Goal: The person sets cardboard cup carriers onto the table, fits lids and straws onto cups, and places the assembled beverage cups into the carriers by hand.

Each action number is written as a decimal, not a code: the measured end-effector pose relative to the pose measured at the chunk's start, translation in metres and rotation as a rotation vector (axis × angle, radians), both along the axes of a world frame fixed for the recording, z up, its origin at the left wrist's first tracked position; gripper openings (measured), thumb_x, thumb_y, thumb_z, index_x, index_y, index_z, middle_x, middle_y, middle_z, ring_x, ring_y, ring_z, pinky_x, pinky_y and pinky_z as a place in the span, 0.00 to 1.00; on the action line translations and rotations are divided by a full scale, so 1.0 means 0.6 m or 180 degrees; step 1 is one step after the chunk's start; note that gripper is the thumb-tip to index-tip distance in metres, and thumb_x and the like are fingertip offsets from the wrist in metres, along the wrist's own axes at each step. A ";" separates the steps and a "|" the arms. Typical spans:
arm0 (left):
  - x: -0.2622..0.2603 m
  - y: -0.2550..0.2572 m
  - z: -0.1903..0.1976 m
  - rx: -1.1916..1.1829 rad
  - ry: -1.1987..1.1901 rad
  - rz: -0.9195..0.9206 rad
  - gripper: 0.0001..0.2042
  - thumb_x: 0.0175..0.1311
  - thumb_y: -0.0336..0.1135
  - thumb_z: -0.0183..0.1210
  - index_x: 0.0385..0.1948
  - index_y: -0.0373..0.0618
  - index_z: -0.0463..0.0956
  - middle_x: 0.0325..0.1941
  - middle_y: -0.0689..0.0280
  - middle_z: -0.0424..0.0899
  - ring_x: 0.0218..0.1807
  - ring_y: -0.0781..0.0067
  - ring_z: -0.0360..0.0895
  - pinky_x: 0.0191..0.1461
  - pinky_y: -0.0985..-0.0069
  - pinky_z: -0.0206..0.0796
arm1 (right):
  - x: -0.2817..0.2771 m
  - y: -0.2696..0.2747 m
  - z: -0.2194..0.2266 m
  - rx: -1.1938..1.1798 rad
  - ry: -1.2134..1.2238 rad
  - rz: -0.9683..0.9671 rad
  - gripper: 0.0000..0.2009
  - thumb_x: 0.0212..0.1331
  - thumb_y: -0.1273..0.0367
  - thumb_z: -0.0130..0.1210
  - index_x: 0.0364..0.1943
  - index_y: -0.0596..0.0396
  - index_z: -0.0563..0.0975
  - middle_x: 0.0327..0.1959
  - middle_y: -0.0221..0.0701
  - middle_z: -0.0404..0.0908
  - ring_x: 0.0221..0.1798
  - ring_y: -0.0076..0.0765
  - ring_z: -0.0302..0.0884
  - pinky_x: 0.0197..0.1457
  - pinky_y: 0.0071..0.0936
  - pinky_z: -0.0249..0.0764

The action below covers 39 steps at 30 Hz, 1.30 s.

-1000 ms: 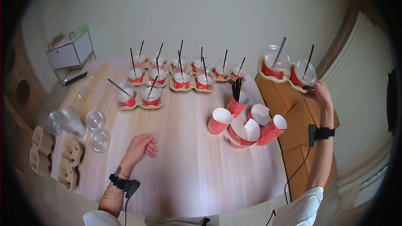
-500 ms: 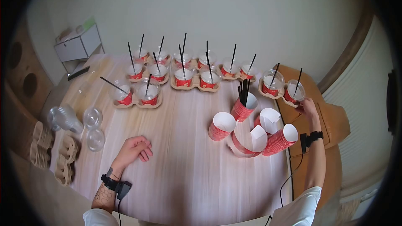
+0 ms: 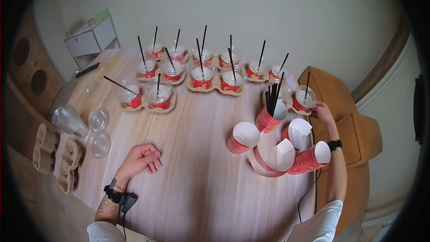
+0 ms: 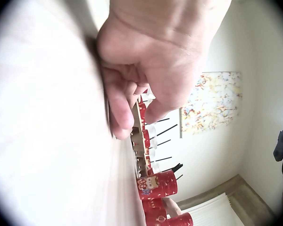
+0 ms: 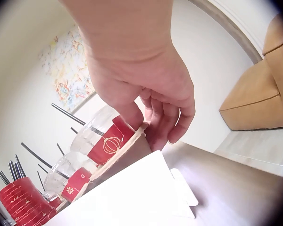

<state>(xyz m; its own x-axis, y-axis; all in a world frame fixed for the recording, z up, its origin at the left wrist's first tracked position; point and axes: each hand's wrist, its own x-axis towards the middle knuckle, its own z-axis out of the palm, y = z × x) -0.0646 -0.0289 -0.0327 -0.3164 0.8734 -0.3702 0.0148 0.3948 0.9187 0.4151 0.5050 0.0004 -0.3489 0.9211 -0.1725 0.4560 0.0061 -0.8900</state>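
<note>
My right hand (image 3: 323, 113) pinches the end of a cardboard cup carrier (image 5: 127, 157) at the table's far right edge. In the right wrist view the thumb lies over the carrier's rim and the fingers are behind it. Two red paper cups with clear dome lids sit in that carrier; the nearer cup (image 3: 304, 99) has a black straw, and the other is partly hidden behind a bundle of black straws (image 3: 272, 100). My left hand (image 3: 139, 160) rests on the table (image 3: 188, 170) with loosely curled fingers and holds nothing.
Several carriers with lidded red cups (image 3: 201, 79) line the far side. Stacks of red cups (image 3: 309, 159) and a red ring-shaped paper band (image 3: 268, 163) stand right of centre. Clear lids (image 3: 100, 145) and cardboard carriers (image 3: 68, 166) lie left. A brown sofa (image 3: 347, 139) borders the right.
The right hand has lowered the two-cup carrier from above the sofa and brought it left to the table's far right corner, behind the straws. The left hand has stayed on the table.
</note>
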 end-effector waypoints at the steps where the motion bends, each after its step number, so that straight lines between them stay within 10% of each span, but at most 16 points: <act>1: 0.000 0.000 0.000 0.0003 0.0006 0.0012 0.08 0.78 0.35 0.54 0.39 0.41 0.78 0.30 0.63 0.88 0.24 0.78 0.83 0.26 0.81 0.74 | -0.003 0.010 -0.010 -0.0072 -0.0034 0.0117 0.13 0.71 0.72 0.49 0.52 0.58 0.81 0.46 0.34 0.88 0.44 0.33 0.87 0.54 0.33 0.83; 8: 0.009 0.005 0.011 -0.0095 -0.0056 0.0132 0.06 0.75 0.32 0.57 0.38 0.40 0.79 0.30 0.63 0.88 0.24 0.79 0.82 0.26 0.81 0.74 | -0.037 0.012 -0.049 -0.0186 0.0300 0.0292 0.08 0.70 0.73 0.52 0.42 0.57 0.83 0.39 0.28 0.86 0.40 0.24 0.81 0.50 0.25 0.78; 19: 0.004 0.002 0.004 -0.0068 0.0022 0.0122 0.06 0.74 0.32 0.59 0.37 0.40 0.79 0.29 0.65 0.88 0.24 0.79 0.83 0.25 0.81 0.74 | -0.084 -0.053 0.003 -0.0664 0.0128 0.0551 0.14 0.71 0.71 0.53 0.56 0.59 0.80 0.51 0.31 0.87 0.52 0.29 0.82 0.61 0.25 0.74; 28: -0.003 0.001 -0.004 -0.0009 -0.0018 -0.0008 0.08 0.75 0.34 0.59 0.36 0.41 0.78 0.29 0.64 0.88 0.24 0.79 0.82 0.25 0.81 0.74 | 0.052 -0.106 0.110 0.0585 0.0332 -0.0352 0.13 0.71 0.65 0.55 0.51 0.58 0.82 0.41 0.30 0.85 0.40 0.24 0.82 0.53 0.23 0.79; 32: -0.008 0.002 -0.024 -0.0006 0.0022 0.0025 0.08 0.75 0.35 0.59 0.36 0.42 0.78 0.28 0.64 0.87 0.24 0.78 0.82 0.25 0.81 0.73 | 0.079 -0.174 0.244 0.1362 0.0879 -0.0454 0.12 0.73 0.61 0.58 0.45 0.54 0.82 0.34 0.25 0.80 0.37 0.20 0.79 0.50 0.20 0.76; 39: -0.013 0.000 -0.046 0.0367 -0.0073 -0.0099 0.08 0.74 0.35 0.59 0.38 0.41 0.79 0.28 0.64 0.87 0.23 0.76 0.82 0.25 0.79 0.74 | -0.143 -0.482 0.374 0.2495 0.0205 0.0665 0.07 0.71 0.68 0.56 0.40 0.57 0.81 0.33 0.24 0.79 0.37 0.19 0.77 0.45 0.21 0.72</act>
